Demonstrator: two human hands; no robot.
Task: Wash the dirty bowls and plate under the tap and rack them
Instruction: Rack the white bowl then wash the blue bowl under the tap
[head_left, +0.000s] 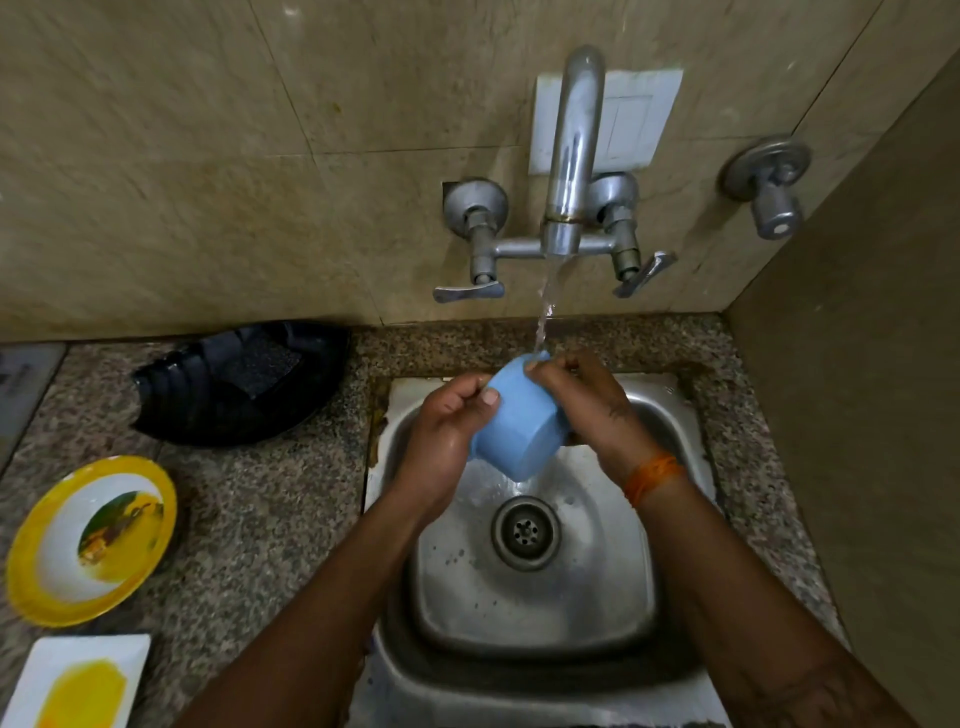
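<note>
A small blue bowl (514, 423) is held tilted over the steel sink (639, 587), its mouth turned away from me toward the running water. My left hand (447, 431) grips its left side with the thumb on the wall. My right hand (592, 405) holds the rim on the right, fingers at the top edge. Water streams from the tap (574, 156) onto the bowl's rim. On the counter at the left lie a yellow-rimmed bowl (91, 540) with food residue and a white square plate (78, 680) smeared yellow.
A black plastic rack (244, 382) sits on the granite counter (270, 519) behind the dirty dishes, against the tiled wall. Two lever handles flank the tap, and a separate valve (769, 182) sticks out at the right. A side wall closes off the right.
</note>
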